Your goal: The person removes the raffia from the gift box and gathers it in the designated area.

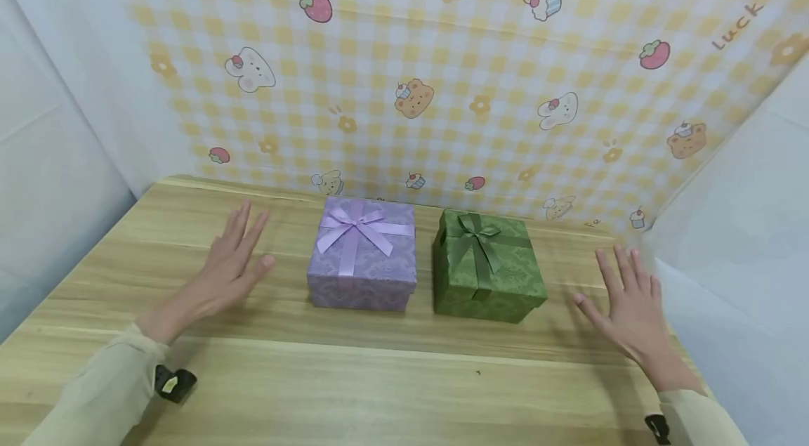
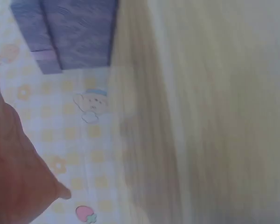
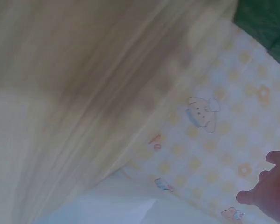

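Two lidded gift boxes stand side by side on the wooden table. The purple box has a lilac ribbon bow on its lid; the green box, to its right, carries a dark green bow. Both lids are on. My left hand is held over the table left of the purple box, fingers straight and thumb spread. To the right of the green box, my right hand has its fingers spread. Each hand is apart from the boxes and holds nothing. In the left wrist view the purple box shows at the top.
The wooden table runs back to a yellow checked cloth with cartoon prints, close behind the boxes. White sheeting hangs along the right side, and more white sheeting along the left. A tiny dark speck lies on the table front.
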Tool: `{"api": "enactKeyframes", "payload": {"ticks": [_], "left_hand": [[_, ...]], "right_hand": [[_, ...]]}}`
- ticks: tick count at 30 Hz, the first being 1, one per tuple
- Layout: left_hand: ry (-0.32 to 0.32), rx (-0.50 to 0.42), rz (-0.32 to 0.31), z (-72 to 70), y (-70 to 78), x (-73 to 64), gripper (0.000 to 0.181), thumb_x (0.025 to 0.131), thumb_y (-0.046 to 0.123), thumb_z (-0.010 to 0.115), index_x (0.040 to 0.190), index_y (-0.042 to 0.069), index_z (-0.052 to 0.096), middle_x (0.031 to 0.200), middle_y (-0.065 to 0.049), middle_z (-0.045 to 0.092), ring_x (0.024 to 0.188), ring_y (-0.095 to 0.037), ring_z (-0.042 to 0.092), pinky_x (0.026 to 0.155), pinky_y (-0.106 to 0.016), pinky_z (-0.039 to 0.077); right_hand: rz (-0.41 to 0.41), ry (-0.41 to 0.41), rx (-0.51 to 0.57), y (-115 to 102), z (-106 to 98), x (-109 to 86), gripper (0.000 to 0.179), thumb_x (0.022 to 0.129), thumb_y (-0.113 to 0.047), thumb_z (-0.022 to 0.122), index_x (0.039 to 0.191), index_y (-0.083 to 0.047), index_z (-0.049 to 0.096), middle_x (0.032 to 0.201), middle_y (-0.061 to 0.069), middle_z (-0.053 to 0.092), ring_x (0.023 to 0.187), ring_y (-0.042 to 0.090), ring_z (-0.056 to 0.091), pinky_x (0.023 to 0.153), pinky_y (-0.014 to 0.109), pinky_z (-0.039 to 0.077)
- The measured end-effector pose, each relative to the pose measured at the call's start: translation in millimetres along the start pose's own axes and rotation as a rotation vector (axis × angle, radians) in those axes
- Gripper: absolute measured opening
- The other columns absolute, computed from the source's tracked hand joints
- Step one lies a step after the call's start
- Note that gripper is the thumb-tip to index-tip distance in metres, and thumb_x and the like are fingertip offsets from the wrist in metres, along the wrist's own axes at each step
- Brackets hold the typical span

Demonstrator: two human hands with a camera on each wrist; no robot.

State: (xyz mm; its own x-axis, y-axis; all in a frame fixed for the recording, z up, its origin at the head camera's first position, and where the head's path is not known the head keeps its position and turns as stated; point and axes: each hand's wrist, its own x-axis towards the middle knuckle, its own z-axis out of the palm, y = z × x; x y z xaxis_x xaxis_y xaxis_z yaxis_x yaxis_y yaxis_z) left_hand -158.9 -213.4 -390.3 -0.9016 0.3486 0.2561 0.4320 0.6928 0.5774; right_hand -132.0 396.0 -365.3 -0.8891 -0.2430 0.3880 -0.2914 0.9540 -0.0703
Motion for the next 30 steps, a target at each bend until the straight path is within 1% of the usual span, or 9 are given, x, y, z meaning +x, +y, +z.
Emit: {"api": "enactKeyframes", "payload": {"ticks": [3,6,11,15,18,21,23,25,30], "left_hand": [[-0.001,-0.159,-0.01,-0.5,6.5,-0.6,0.063,0.101,0.04,0.024,0.149,0.02,-0.01,0.15,-0.007,-0.027,0.134,-0.035,-0.022,0.089,-0.076,-0.005],[0.008,-0.261,-0.039,-1.7,14.3,-1.3,0.063,0.099,0.05,0.014,0.148,0.022,-0.013,0.149,-0.003,-0.03,0.134,-0.037,-0.022,0.084,-0.08,-0.002],[0.045,-0.471,-0.037,-2.1,26.5,-3.2,0.066,0.096,0.056,0.009,0.148,0.024,-0.014,0.147,0.0,-0.033,0.133,-0.039,-0.023,0.084,-0.078,-0.007],[0.074,-0.651,0.001,-0.1,37.4,-2.8,0.062,0.098,0.051,0.007,0.149,0.022,-0.013,0.149,0.0,-0.03,0.135,-0.038,-0.017,0.096,-0.07,-0.006],[0.077,-0.786,0.025,2.4,45.7,-0.8,0.062,0.098,0.049,0.006,0.149,0.017,-0.012,0.15,-0.003,-0.028,0.136,-0.036,-0.017,0.099,-0.066,-0.007],[0.074,-0.901,0.03,5.5,51.6,1.8,0.068,0.097,0.053,0.006,0.149,0.012,-0.012,0.151,-0.006,-0.026,0.135,-0.036,-0.017,0.099,-0.065,-0.01],[0.076,-0.945,0.028,7.4,54.4,3.3,0.072,0.096,0.055,0.005,0.148,0.01,-0.013,0.151,-0.008,-0.025,0.135,-0.037,-0.017,0.098,-0.065,-0.012],[0.091,-0.966,0.018,9.3,57.3,4.4,0.074,0.095,0.057,0.007,0.148,0.009,-0.014,0.151,-0.01,-0.025,0.135,-0.038,-0.016,0.099,-0.063,-0.011],[0.152,-0.997,-0.019,13.4,63.4,7.7,0.076,0.095,0.058,0.015,0.148,0.013,-0.016,0.152,-0.005,-0.022,0.137,-0.036,-0.01,0.104,-0.059,-0.007]], "right_hand": [[-0.013,0.052,0.081,-6.6,-4.6,3.4,0.076,0.091,-0.042,0.053,0.151,-0.015,0.015,0.154,0.015,0.007,0.139,0.035,-0.002,0.102,0.065,0.002],[-0.051,0.103,0.117,-17.4,-10.8,8.7,0.073,0.091,-0.044,0.052,0.15,-0.013,0.02,0.153,0.016,0.011,0.139,0.036,0.002,0.102,0.065,0.005],[-0.144,0.164,0.21,-42.9,-18.6,20.3,0.071,0.093,-0.047,0.048,0.148,-0.008,0.025,0.151,0.019,0.017,0.139,0.037,0.006,0.105,0.06,0.005],[-0.137,0.147,0.431,-68.7,-23.1,26.6,0.062,0.096,-0.034,0.047,0.149,-0.01,0.023,0.152,0.015,0.016,0.138,0.036,0.008,0.105,0.059,0.005],[-0.052,0.087,0.675,-93.9,-29.8,28.2,0.055,0.099,-0.035,0.038,0.149,-0.017,0.022,0.153,0.008,0.016,0.138,0.034,0.011,0.104,0.062,0.007],[-0.029,0.053,0.898,-117.8,-34.5,32.3,0.055,0.1,-0.041,0.026,0.149,-0.016,0.022,0.153,0.007,0.018,0.138,0.03,0.013,0.108,0.053,0.01],[-0.06,0.039,1.023,-131.0,-35.3,36.5,0.057,0.101,-0.041,0.024,0.149,-0.01,0.02,0.153,0.008,0.017,0.139,0.029,0.012,0.111,0.042,0.011],[-0.1,0.036,1.09,-141.7,-34.0,40.9,0.058,0.101,-0.04,0.024,0.148,-0.006,0.02,0.152,0.01,0.019,0.139,0.027,0.013,0.111,0.034,0.011],[-0.108,0.044,1.225,-163.9,-27.4,52.4,0.059,0.102,-0.04,0.025,0.147,-0.003,0.02,0.151,0.011,0.022,0.138,0.028,0.015,0.109,0.049,0.008]]}}
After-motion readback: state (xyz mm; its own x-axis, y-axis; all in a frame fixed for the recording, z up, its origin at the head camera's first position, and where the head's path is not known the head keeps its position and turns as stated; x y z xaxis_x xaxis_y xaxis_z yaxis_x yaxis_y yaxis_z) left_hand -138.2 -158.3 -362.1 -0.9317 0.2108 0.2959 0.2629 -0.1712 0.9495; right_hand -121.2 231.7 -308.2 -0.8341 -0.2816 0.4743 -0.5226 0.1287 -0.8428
